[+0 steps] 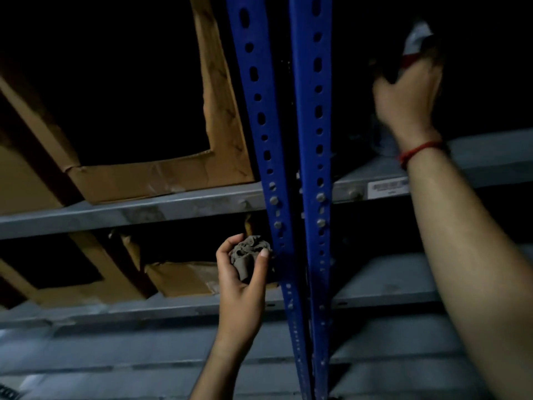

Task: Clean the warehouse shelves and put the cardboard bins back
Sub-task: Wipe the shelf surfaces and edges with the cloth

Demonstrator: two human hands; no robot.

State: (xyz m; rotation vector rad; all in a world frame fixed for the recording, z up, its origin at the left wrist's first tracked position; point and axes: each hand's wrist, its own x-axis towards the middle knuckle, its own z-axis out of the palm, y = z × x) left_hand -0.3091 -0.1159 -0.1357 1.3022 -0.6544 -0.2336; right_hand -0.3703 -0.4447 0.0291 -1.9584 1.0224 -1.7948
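Dim warehouse rack, head view: grey metal shelves (pixel 144 209), two blue perforated uprights (pixel 259 111). Cardboard bins (pixel 161 180) sit on shelves left of uprights. Left hand (pixel 242 284) grips crumpled grey cloth (pixel 248 255) beside upright. Right hand (pixel 406 102), red thread (pixel 418 150) at wrist, reaches into upper right bay, fingers curled round blurred white-and-red item (pixel 415 39).

Dim scene, upper corners lost in black shadow, soft blur throughout, wide-angle bending at edges
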